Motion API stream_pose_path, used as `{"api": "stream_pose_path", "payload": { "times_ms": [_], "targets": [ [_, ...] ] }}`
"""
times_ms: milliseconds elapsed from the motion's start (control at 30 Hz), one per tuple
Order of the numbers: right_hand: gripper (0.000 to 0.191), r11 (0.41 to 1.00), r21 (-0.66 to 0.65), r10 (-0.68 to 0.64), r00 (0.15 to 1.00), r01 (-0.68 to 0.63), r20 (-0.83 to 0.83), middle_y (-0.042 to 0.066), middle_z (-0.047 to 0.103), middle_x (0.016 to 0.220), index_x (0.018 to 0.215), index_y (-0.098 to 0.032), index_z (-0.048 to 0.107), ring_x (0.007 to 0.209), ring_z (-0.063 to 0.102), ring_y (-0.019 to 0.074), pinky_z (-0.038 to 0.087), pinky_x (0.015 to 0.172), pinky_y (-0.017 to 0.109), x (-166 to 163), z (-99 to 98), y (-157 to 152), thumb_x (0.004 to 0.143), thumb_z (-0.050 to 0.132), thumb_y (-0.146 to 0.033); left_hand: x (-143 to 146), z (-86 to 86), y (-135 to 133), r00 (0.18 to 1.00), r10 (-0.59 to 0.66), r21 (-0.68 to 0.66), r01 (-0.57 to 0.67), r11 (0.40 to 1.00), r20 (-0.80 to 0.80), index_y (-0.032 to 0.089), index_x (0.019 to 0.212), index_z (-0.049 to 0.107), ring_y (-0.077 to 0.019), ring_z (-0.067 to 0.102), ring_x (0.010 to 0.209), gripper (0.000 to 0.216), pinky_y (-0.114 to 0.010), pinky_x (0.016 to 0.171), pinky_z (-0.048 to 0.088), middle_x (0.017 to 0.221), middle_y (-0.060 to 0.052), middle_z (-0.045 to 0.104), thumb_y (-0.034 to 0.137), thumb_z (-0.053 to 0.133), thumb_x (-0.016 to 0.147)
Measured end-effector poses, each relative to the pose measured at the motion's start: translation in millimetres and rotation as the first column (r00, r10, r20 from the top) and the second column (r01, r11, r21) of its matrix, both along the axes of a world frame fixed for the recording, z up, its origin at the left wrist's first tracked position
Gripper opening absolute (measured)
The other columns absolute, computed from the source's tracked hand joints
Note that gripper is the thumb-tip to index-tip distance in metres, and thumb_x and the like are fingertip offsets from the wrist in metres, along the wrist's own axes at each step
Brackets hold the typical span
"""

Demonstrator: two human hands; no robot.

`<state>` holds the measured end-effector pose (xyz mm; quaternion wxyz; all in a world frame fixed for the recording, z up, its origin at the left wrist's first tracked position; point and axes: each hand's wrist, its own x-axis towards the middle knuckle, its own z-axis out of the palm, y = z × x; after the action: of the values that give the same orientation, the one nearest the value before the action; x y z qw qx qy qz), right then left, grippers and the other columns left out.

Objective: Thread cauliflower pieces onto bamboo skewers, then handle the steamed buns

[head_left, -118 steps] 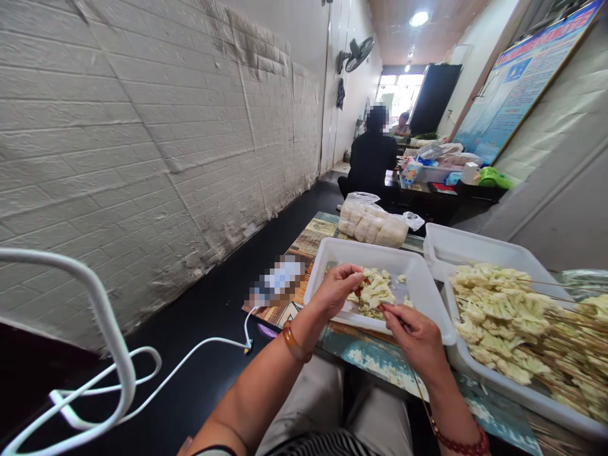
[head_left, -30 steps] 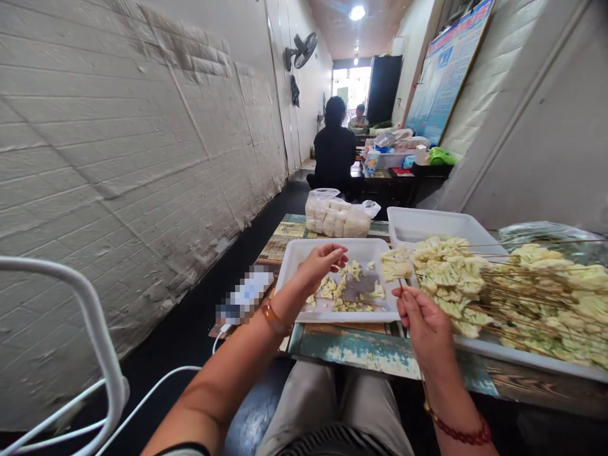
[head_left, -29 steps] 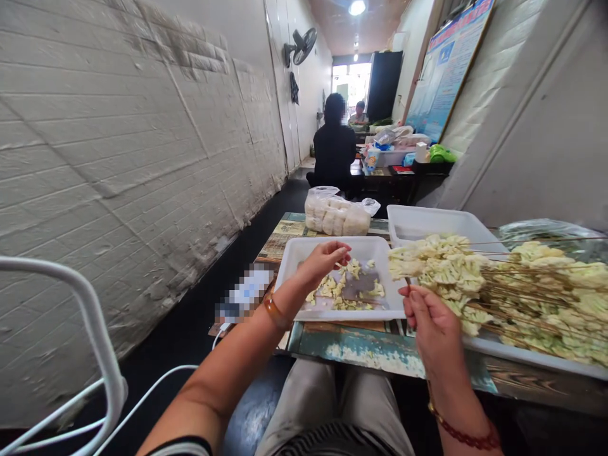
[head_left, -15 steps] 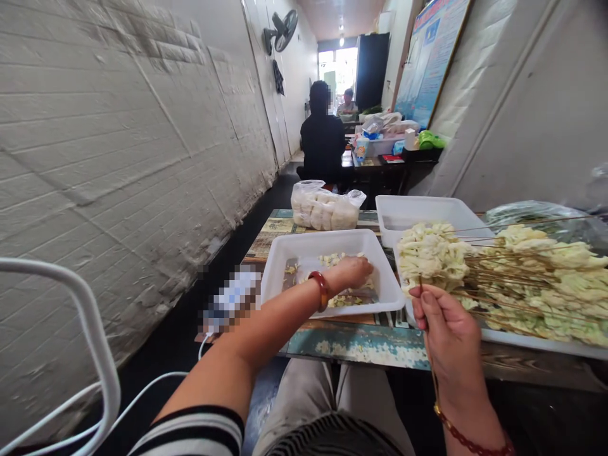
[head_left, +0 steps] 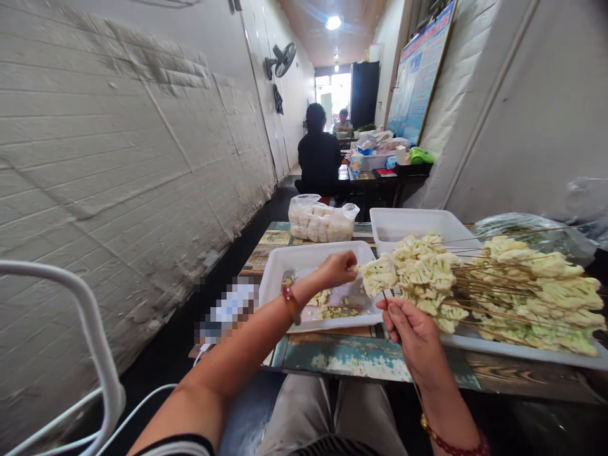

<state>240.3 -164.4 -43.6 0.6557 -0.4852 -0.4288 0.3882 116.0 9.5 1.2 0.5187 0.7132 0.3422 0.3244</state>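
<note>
My right hand (head_left: 411,326) is closed around a thin wooden skewer (head_left: 387,296), whose lower part runs down past my wrist. Pale cauliflower (head_left: 379,276) sits at the skewer's upper end, over the right rim of a white plastic tub (head_left: 273,278). My left hand (head_left: 339,269) has its fingers pinched on the left edge of that cauliflower; the fingertips are partly hidden. Small cauliflower crumbs (head_left: 327,311) lie in the tub below. To the right, many skewered cauliflower pieces (head_left: 536,297) are heaped on a white tray (head_left: 522,351).
A tied plastic bag of white pieces (head_left: 323,221) stands behind the tub. A second white tub (head_left: 418,218) is at the back right, beside a leafy plastic bag (head_left: 527,231). A blurred phone-like object (head_left: 228,310) lies left. A person in black (head_left: 319,155) sits ahead.
My left hand has come up out of the tub to the cauliflower at the skewer's end. My right hand has moved left with the skewer. The view has tilted up slightly.
</note>
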Motion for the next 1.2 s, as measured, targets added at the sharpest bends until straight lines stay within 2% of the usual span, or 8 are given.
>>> {"api": "stream_pose_path", "payload": {
  "times_ms": [67, 133, 267, 500, 633, 767, 1000, 1200],
  "targets": [
    [0.03, 1.0, -0.026, 0.012, 1.0, -0.012, -0.012, -0.004, 0.049, 0.06, 0.095, -0.018, 0.067, 0.05, 0.042, 0.0077, 0.035, 0.046, 0.019, -3, -0.3, 3, 0.089, 0.057, -0.046, -20, 12.6, -6, 0.998, -0.011, -0.055, 0.014, 0.998, 0.064, 0.016, 0.09, 0.067, -0.0091, 0.051, 0.055, 0.033, -0.021, 0.055, 0.039, 0.063, 0.004, 0.059, 0.013, 0.07, 0.058],
    [0.032, 0.998, -0.057, 0.018, 1.0, -0.019, -0.017, -0.004, 0.049, 0.059, 0.095, -0.017, 0.067, 0.049, 0.041, 0.0076, 0.034, 0.045, 0.019, -9, 0.1, 7, 0.085, 0.061, -0.047, -40, 19.9, -15, 0.976, 0.009, -0.159, 0.027, 0.987, 0.218, 0.014, 0.096, 0.065, -0.0089, 0.055, 0.057, 0.032, -0.022, 0.058, 0.042, 0.067, 0.002, 0.06, 0.021, 0.071, 0.065],
    [0.035, 0.993, -0.104, 0.054, 0.998, -0.05, 0.032, -0.004, 0.048, 0.059, 0.093, -0.016, 0.068, 0.049, 0.041, 0.0078, 0.033, 0.045, 0.02, -23, 1.2, 14, 0.083, 0.062, -0.049, -65, 17.1, -35, 0.882, 0.171, -0.373, 0.006, 0.928, 0.439, 0.013, 0.079, 0.06, -0.0092, 0.06, 0.061, 0.025, -0.024, 0.067, 0.047, 0.068, 0.001, 0.062, 0.023, 0.077, 0.064],
    [0.044, 0.985, -0.155, 0.112, 0.965, -0.077, 0.235, -0.002, 0.052, 0.059, 0.101, -0.015, 0.07, 0.049, 0.045, 0.0107, 0.037, 0.046, 0.022, -39, -1.6, 24, 0.084, 0.057, -0.054, -79, 1.7, -46, 0.704, 0.414, -0.573, -0.012, 0.819, 0.577, 0.015, 0.073, 0.054, -0.0155, 0.068, 0.071, 0.035, -0.027, 0.07, 0.052, 0.071, -0.002, 0.068, 0.019, 0.084, 0.054],
    [0.045, 0.989, -0.131, 0.121, 0.891, -0.07, 0.439, 0.001, 0.057, 0.06, 0.1, -0.015, 0.073, 0.05, 0.05, 0.0133, 0.04, 0.046, 0.023, -45, 1.5, 29, 0.085, 0.055, -0.053, -84, -5.4, -46, 0.671, 0.45, -0.605, -0.002, 0.796, 0.59, 0.015, 0.073, 0.057, -0.0133, 0.066, 0.066, 0.035, -0.024, 0.064, 0.05, 0.072, -0.004, 0.07, 0.022, 0.085, 0.053],
    [0.04, 0.995, -0.078, 0.091, 0.792, -0.055, 0.604, 0.002, 0.061, 0.058, 0.097, -0.017, 0.075, 0.049, 0.053, 0.0144, 0.042, 0.046, 0.024, -50, 5.2, 29, 0.087, 0.052, -0.049, -86, -10.9, -48, 0.645, 0.456, -0.591, -0.008, 0.806, 0.613, 0.011, 0.079, 0.066, -0.0103, 0.064, 0.066, 0.036, -0.021, 0.066, 0.048, 0.074, -0.003, 0.07, 0.023, 0.087, 0.053],
    [0.039, 0.998, -0.011, 0.049, 0.744, -0.056, 0.666, 0.004, 0.07, 0.067, 0.092, -0.016, 0.076, 0.056, 0.063, 0.017, 0.051, 0.055, 0.026, -52, 7.0, 28, 0.087, 0.052, -0.046, -86, -9.3, -53, 0.654, 0.42, -0.56, 0.008, 0.828, 0.63, 0.012, 0.071, 0.068, -0.0116, 0.063, 0.07, 0.03, -0.024, 0.071, 0.046, 0.074, -0.003, 0.07, 0.026, 0.087, 0.052],
    [0.03, 0.998, 0.066, -0.048, 0.727, 0.003, 0.685, 0.007, 0.076, 0.086, 0.091, -0.02, 0.076, 0.073, 0.07, 0.0213, 0.056, 0.07, 0.031, -54, 1.8, 28, 0.085, 0.057, -0.042, -86, -15.1, -53, 0.692, 0.425, -0.522, -0.081, 0.849, 0.584, 0.013, 0.07, 0.068, -0.01, 0.059, 0.066, 0.028, -0.022, 0.066, 0.044, 0.069, -0.001, 0.066, 0.029, 0.085, 0.054]
  ]
}}
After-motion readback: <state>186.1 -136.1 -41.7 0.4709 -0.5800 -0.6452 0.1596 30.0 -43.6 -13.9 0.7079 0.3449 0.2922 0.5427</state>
